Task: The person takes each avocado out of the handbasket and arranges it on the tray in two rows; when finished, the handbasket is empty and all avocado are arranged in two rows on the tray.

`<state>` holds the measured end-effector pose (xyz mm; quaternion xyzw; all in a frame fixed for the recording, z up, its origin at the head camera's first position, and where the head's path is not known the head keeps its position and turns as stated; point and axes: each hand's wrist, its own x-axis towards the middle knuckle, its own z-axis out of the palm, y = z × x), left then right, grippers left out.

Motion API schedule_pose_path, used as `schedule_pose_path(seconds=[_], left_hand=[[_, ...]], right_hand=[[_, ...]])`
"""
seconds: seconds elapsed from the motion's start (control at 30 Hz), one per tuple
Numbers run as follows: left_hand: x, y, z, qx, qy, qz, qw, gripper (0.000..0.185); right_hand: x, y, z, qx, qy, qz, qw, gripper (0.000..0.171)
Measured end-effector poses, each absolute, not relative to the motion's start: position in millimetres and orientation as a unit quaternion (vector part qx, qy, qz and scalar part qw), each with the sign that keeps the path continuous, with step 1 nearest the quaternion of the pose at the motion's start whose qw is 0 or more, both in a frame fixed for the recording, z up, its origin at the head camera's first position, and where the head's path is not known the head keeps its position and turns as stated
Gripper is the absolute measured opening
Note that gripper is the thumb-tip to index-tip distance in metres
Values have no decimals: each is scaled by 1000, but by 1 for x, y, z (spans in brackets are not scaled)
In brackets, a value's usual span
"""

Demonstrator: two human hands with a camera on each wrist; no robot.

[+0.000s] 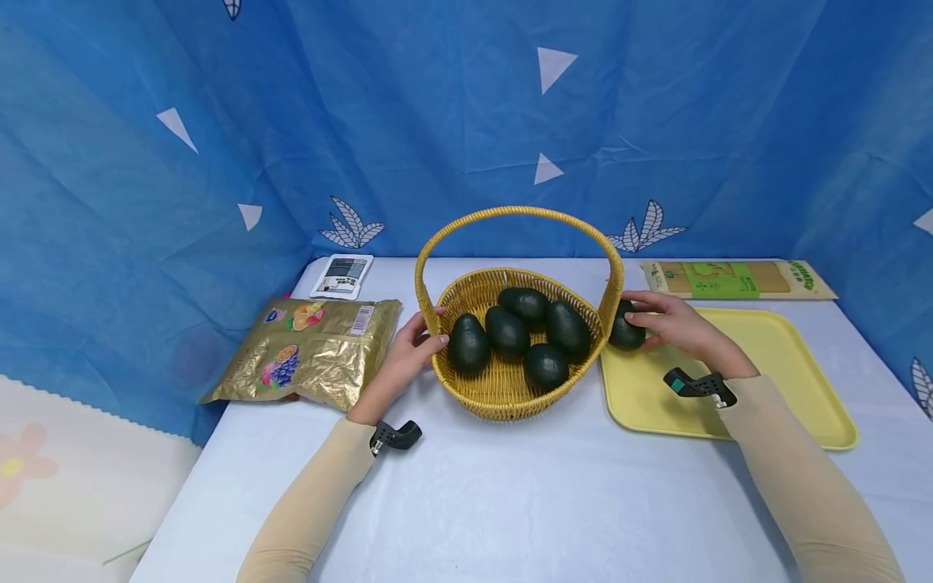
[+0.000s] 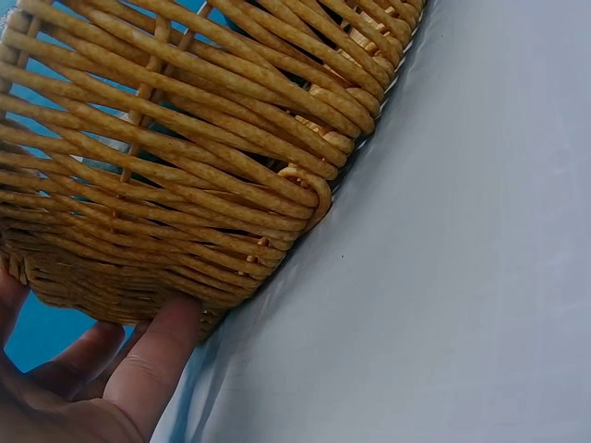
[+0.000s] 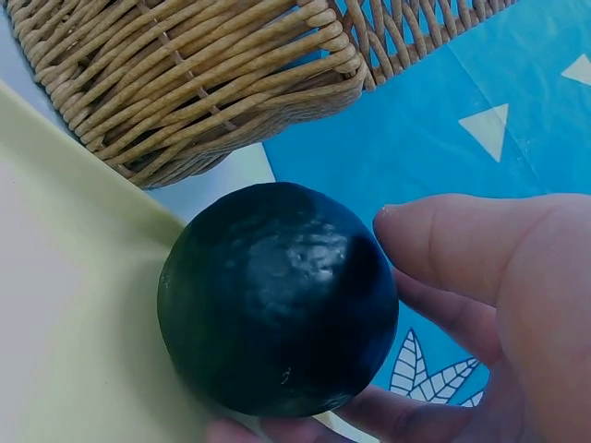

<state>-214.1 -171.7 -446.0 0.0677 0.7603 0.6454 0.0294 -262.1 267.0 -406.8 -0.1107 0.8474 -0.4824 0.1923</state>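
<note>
A woven yellow basket (image 1: pixel 503 389) with a tall handle stands mid-table and holds several dark green avocados (image 1: pixel 508 331). My left hand (image 1: pixel 411 344) rests against the basket's left rim, fingers on the wicker wall (image 2: pixel 185 185). On the yellow tray (image 1: pixel 794 380) to the right, my right hand (image 1: pixel 674 322) holds one avocado (image 1: pixel 625 328) near the tray's far left corner, just beside the basket. In the right wrist view that avocado (image 3: pixel 277 297) sits on the tray (image 3: pixel 65 305) with my fingers (image 3: pixel 462 249) curled round it.
A gold snack bag (image 1: pixel 313 350) lies left of the basket. A small white packet (image 1: pixel 342 275) sits at the back left and a long flat green-labelled pack (image 1: pixel 736 278) behind the tray. Blue patterned cloth walls the table on three sides.
</note>
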Motion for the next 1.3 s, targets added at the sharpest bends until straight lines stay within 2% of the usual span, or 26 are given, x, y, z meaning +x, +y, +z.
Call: schedule_pose_path(seconds=[0.4,0.63,0.8,1.07,1.3], left_hand=[[-214,-172,-448,68,761,644,30,55],[-212,-170,-448,74,760,645,29,54],[-213,-172,-448,72,763,642,24,53],[-213,-173,-446,66,762,643,25,53],[-214,-173,-447,69,764,641,30,54]], right_hand=[[-259,274,-400,-118,864,-453,184,64],[-242,291,-374,-123,897,-400,138,65],[-223,292,-352,-153,907,-378,108,58],[-193,262,-344,-261,890,-360,103,35],[-183,221,-339,-325,859,-377,120,32]])
